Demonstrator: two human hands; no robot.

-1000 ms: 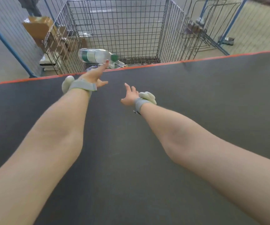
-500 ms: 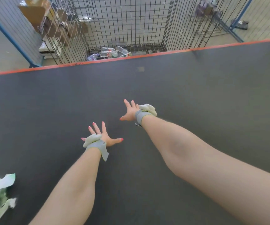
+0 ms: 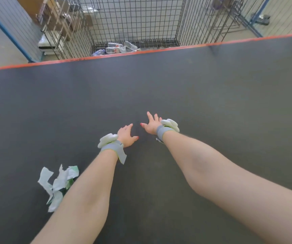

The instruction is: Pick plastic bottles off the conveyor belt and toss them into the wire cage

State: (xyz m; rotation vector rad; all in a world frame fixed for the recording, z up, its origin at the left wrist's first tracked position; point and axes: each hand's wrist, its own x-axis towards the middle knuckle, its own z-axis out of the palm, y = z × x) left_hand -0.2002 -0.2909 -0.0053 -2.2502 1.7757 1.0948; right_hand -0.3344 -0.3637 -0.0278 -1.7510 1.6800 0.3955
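Note:
The dark grey conveyor belt (image 3: 212,88) fills most of the view, edged in orange at the far side. Beyond that edge stands the wire cage (image 3: 133,20), and several clear plastic bottles (image 3: 117,47) lie on its floor. My left hand (image 3: 126,135) hovers over the middle of the belt with fingers spread and nothing in it. Just right of it, my right hand (image 3: 151,125) is stretched out the same way, holding nothing. Both wrists carry grey bands with white pieces. No bottle lies on the visible belt.
A crumpled white and green scrap of paper or film (image 3: 58,185) lies on the belt beside my left forearm. Cardboard boxes (image 3: 66,23) and more wire frames (image 3: 229,14) stand behind and beside the cage. A blue-framed fence (image 3: 10,29) runs at the far left.
A second ago a bottle left my left hand toward the cage; it now lies among those inside. My left hand has drawn back beside my right. The paper scrap has travelled rightward on the belt.

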